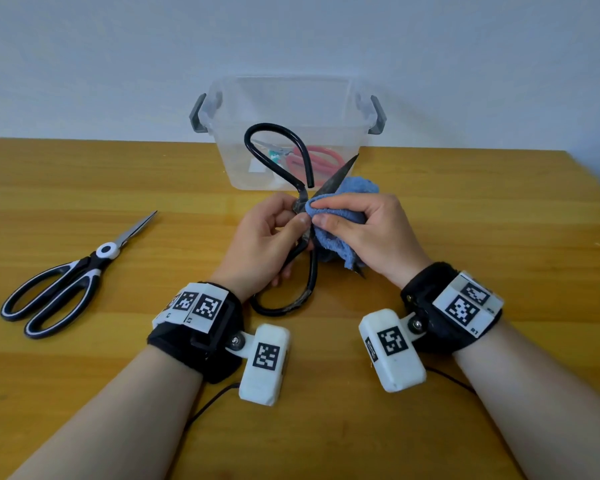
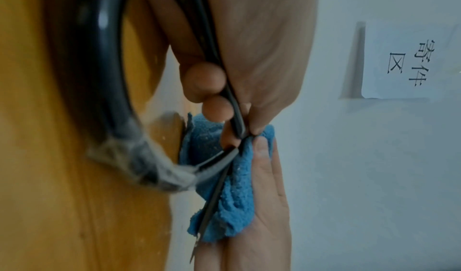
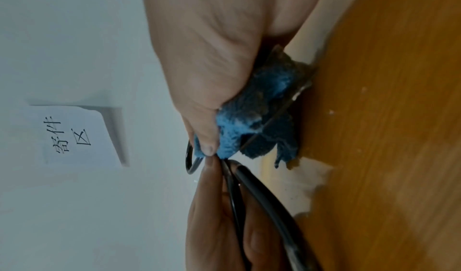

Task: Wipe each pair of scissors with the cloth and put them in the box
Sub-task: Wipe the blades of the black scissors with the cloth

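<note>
Left hand (image 1: 264, 237) grips black scissors (image 1: 274, 157); right hand (image 1: 368, 233) pinches blue cloth (image 1: 357, 188), hiding one blade.

Wooden table (image 1: 465, 237), pale wall (image 1: 118, 64), paper sign (image 2: 409, 62)

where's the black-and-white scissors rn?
In the head view the black-and-white scissors lie closed on the wooden table, far left, clear of the left hand, tips pointing toward the clear box.
</note>
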The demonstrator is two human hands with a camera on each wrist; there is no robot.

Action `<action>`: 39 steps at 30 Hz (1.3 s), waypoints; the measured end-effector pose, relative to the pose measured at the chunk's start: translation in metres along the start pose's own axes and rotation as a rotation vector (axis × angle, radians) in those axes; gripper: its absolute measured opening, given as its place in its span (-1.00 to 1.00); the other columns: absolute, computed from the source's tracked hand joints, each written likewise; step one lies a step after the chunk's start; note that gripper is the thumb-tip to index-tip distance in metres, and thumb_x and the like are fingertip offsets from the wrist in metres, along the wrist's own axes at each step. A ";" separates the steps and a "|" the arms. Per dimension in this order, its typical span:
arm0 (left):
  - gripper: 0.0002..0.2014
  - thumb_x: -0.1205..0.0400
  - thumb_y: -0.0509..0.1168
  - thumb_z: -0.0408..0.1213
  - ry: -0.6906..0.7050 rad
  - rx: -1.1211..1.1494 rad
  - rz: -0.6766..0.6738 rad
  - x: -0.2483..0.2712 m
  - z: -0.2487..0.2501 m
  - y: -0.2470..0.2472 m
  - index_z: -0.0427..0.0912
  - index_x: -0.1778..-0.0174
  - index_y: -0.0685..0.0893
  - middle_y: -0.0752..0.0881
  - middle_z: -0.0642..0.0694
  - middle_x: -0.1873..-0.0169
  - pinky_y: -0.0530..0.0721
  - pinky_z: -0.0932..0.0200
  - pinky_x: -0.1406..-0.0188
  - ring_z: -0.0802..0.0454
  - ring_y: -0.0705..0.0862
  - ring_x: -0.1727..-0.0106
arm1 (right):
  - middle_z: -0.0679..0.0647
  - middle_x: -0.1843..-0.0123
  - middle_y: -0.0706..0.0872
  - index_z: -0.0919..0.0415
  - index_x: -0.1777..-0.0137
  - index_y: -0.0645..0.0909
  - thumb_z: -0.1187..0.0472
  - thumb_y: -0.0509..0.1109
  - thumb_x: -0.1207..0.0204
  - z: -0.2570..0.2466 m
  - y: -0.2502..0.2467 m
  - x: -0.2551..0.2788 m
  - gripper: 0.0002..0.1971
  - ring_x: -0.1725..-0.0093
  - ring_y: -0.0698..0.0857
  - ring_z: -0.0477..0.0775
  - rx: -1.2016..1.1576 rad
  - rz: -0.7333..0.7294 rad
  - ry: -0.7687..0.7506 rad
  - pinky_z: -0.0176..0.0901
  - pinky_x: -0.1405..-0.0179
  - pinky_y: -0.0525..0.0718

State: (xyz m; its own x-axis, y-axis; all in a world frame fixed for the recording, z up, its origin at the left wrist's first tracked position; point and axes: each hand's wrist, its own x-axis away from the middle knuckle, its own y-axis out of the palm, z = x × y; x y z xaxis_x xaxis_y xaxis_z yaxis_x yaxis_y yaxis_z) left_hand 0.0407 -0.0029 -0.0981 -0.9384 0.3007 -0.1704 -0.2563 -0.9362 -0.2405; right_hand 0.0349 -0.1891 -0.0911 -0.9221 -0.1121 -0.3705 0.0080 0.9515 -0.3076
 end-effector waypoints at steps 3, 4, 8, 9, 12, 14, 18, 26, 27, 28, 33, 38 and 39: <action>-0.90 -0.83 0.24 -0.27 -0.001 -0.004 -0.015 0.000 -0.001 -0.001 -0.24 -0.14 0.60 0.77 -0.14 0.34 0.39 0.25 0.82 -0.03 0.51 0.72 | -0.23 0.01 0.85 0.00 -0.05 0.84 0.26 0.60 -0.54 -0.001 0.002 0.000 -0.84 -0.07 0.81 -0.25 0.009 0.046 0.028 -0.34 -0.10 0.74; -0.91 -0.83 0.26 -0.27 0.005 -0.009 -0.020 0.000 -0.001 -0.001 -0.22 -0.12 0.60 0.77 -0.12 0.35 0.39 0.24 0.82 -0.04 0.51 0.72 | -0.23 0.02 0.85 -0.01 -0.04 0.84 0.25 0.60 -0.54 -0.001 0.002 0.000 -0.84 -0.05 0.82 -0.25 0.008 0.065 0.037 -0.34 -0.07 0.75; -0.93 -0.82 0.27 -0.27 0.018 -0.004 -0.034 0.000 0.000 -0.001 -0.18 -0.08 0.61 0.80 -0.21 0.29 0.40 0.23 0.82 -0.05 0.51 0.73 | -0.23 0.06 0.84 -0.08 0.00 0.82 0.26 0.59 -0.54 -0.001 0.006 0.000 -0.82 0.02 0.83 -0.23 -0.023 0.145 0.063 -0.38 0.05 0.74; -0.93 -0.82 0.27 -0.27 0.021 -0.004 -0.035 0.000 0.000 -0.001 -0.19 -0.08 0.60 0.80 -0.23 0.28 0.41 0.23 0.82 -0.05 0.51 0.73 | -0.23 0.07 0.84 -0.09 0.01 0.82 0.27 0.59 -0.54 -0.001 0.007 0.000 -0.81 0.02 0.82 -0.23 -0.031 0.165 0.067 -0.39 0.06 0.73; -0.93 -0.82 0.28 -0.27 0.023 -0.003 -0.040 0.000 -0.001 0.000 -0.19 -0.06 0.60 0.80 -0.19 0.30 0.40 0.24 0.82 -0.04 0.51 0.73 | -0.27 0.08 0.83 -0.09 0.01 0.83 0.26 0.58 -0.55 -0.001 0.010 0.001 -0.82 0.01 0.81 -0.25 -0.036 0.228 0.079 -0.40 0.05 0.72; -0.92 -0.82 0.28 -0.26 0.019 -0.008 -0.039 0.000 -0.001 0.000 -0.18 -0.05 0.59 0.78 -0.11 0.34 0.40 0.24 0.82 -0.05 0.51 0.73 | -0.24 0.05 0.84 -0.05 -0.01 0.84 0.26 0.57 -0.56 0.000 0.010 0.001 -0.84 -0.03 0.81 -0.22 -0.034 0.260 0.084 -0.33 -0.01 0.76; -0.93 -0.81 0.29 -0.25 0.012 -0.026 -0.027 0.001 0.000 0.000 -0.13 -0.03 0.59 0.79 -0.08 0.34 0.41 0.25 0.82 -0.03 0.52 0.73 | -0.04 0.02 0.87 0.05 -0.04 0.84 0.29 0.54 -0.58 0.004 0.007 0.000 -0.87 -0.04 0.84 -0.07 -0.070 0.315 0.091 -0.08 -0.05 0.83; -0.95 -0.81 0.28 -0.26 -0.015 0.010 -0.015 0.001 0.002 -0.001 -0.08 -0.06 0.63 0.80 -0.24 0.29 0.39 0.28 0.83 0.00 0.49 0.73 | -0.14 -0.04 0.79 0.14 -0.12 0.75 0.37 0.50 -0.58 0.006 -0.015 -0.005 -0.82 -0.12 0.77 -0.14 -0.007 0.591 -0.082 -0.19 -0.15 0.73; -0.95 -0.81 0.28 -0.26 -0.020 0.013 -0.016 0.001 0.002 0.000 -0.10 -0.07 0.65 0.79 -0.25 0.30 0.39 0.27 0.83 0.00 0.48 0.73 | -0.10 -0.05 0.79 0.15 -0.12 0.75 0.39 0.49 -0.57 0.003 -0.016 -0.005 -0.81 -0.13 0.77 -0.11 0.062 0.556 -0.116 -0.16 -0.17 0.73; -0.94 -0.81 0.28 -0.25 -0.028 0.014 -0.018 0.000 0.002 0.000 -0.12 -0.08 0.66 0.78 -0.25 0.32 0.39 0.27 0.83 0.00 0.48 0.73 | -0.05 -0.06 0.78 0.15 -0.11 0.76 0.40 0.49 -0.56 -0.001 -0.018 -0.005 -0.80 -0.14 0.76 -0.09 0.145 0.500 -0.160 -0.15 -0.17 0.72; -0.86 -0.84 0.23 -0.21 -0.061 -0.009 -0.030 -0.001 0.002 0.000 -0.13 -0.11 0.68 0.77 -0.02 0.42 0.39 0.23 0.82 0.00 0.49 0.71 | 0.11 -0.05 0.72 0.10 -0.23 0.82 0.35 0.44 -0.60 -0.024 -0.019 -0.003 -0.72 -0.05 0.68 0.05 0.468 0.063 -0.249 -0.18 0.00 0.66; -0.82 -0.85 0.19 -0.16 -0.047 -0.034 -0.047 0.000 0.003 -0.002 -0.15 -0.08 0.65 0.74 0.00 0.47 0.39 0.25 0.81 0.00 0.50 0.72 | 0.03 0.02 0.74 0.00 -0.29 0.80 0.17 0.46 -0.66 -0.034 -0.009 0.001 -0.75 0.02 0.70 -0.01 0.506 -0.090 -0.099 -0.13 0.06 0.66; -0.80 -0.85 0.19 -0.16 -0.048 -0.046 -0.053 0.000 0.003 -0.002 -0.19 -0.08 0.64 0.74 -0.04 0.45 0.39 0.25 0.81 0.00 0.51 0.72 | 0.01 0.01 0.77 -0.01 -0.27 0.82 0.16 0.48 -0.65 -0.036 -0.008 0.000 -0.77 0.01 0.72 -0.04 0.505 -0.090 -0.056 -0.12 0.01 0.68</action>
State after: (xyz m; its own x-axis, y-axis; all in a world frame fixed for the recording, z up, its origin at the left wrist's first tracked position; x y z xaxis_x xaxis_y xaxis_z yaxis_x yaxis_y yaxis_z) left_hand 0.0403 -0.0015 -0.0952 -0.9342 0.3391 -0.1107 -0.2956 -0.9096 -0.2921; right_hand 0.0210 -0.1864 -0.0573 -0.9057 -0.2156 -0.3649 0.1280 0.6816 -0.7204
